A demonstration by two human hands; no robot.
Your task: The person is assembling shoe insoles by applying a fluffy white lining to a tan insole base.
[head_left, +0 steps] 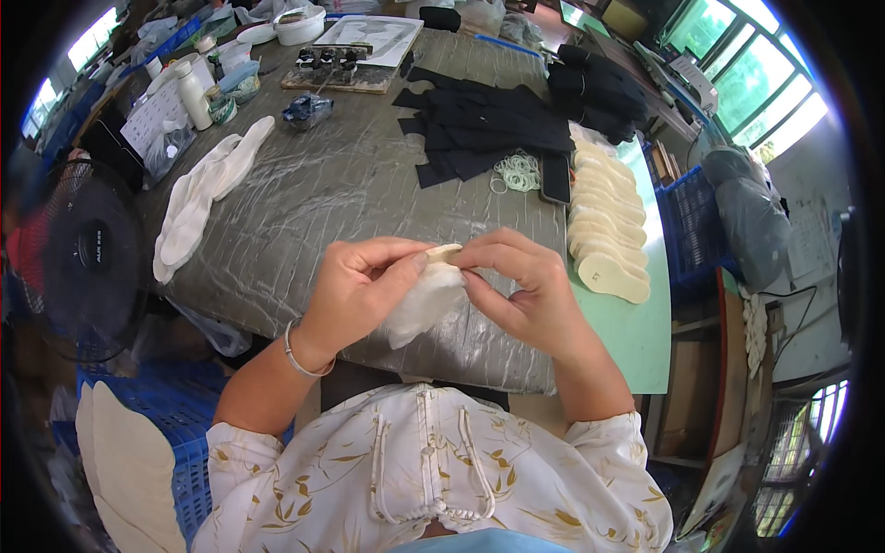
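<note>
Both hands meet above the near edge of the bench (313, 198), which is covered in wrinkled plastic sheeting. The left hand (355, 290) pinches the top of a white insole (426, 300) between thumb and fingers; the right hand (525, 286) pinches the same end from the other side, fingertips touching the tan tip. The insole hangs down between the palms. On the bench, a stack of white insoles (198, 198) lies to the left, black pieces (489, 124) lie at the far side, rubber bands (518, 170) sit beside a phone (555, 177), and a row of cream insoles (604, 226) runs along the right. A fan (88, 249) stands at left.
</note>
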